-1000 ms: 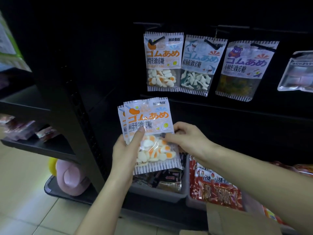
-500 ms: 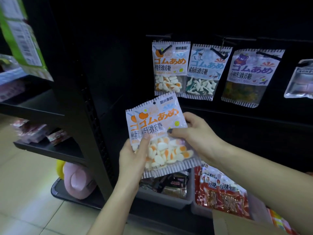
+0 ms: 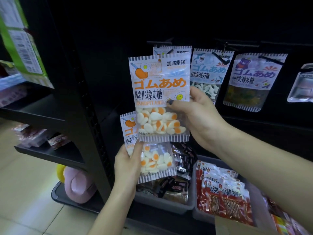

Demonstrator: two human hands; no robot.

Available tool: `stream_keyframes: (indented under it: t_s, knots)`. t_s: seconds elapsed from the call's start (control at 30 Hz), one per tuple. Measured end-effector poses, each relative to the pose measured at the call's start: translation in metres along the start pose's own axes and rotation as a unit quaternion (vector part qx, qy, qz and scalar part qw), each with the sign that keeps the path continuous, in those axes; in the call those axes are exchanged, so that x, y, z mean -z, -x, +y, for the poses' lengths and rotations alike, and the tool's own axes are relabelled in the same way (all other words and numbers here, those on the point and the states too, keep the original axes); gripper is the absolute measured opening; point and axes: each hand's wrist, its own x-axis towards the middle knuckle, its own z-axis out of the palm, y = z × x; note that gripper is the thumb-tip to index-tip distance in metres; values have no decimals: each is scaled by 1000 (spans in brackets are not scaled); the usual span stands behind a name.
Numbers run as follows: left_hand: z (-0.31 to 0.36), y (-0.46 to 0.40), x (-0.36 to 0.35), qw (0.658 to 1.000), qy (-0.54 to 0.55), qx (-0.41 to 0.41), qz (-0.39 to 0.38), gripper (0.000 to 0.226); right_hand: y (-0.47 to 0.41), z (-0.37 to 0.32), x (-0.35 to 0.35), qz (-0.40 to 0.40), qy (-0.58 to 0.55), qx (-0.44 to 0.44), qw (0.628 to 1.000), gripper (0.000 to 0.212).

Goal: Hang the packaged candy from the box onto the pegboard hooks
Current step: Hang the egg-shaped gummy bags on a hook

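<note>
The right hand (image 3: 199, 119) holds an egg-candy pack (image 3: 160, 99) upright before the dark pegboard (image 3: 220, 22), covering most of a hung pack (image 3: 172, 50), apparently the same kind. The left hand (image 3: 127, 163) grips another pack (image 3: 155, 160) below.

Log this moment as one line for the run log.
right hand: holds raised orange fried-egg gummy packet | left hand: holds second fried-egg gummy packet | matching packet on peg: behind raised one | step: hanging not done

We see the raised egg-candy packet (image 3: 160, 97) covering most of the hung one (image 3: 172, 50); cardboard box (image 3: 237, 226) cut by bottom edge; left shelves blurred.
</note>
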Motion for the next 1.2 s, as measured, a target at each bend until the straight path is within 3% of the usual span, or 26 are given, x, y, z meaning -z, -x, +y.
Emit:
stream_keyframes:
  t_s: [0.57,1.03,1.2]
  knots:
    - [5,2,-2,1000,2,-10,-16,23,-27,3,-5,25,-67,-25,997,32]
    - [0,-6,-8,1000,19,-1,-8,19,-138,8,3,116,-14,-20,993,25]
    - [1,-6,-13,999,33,2,-14,18,-152,15,13,105,43,-6,993,9]
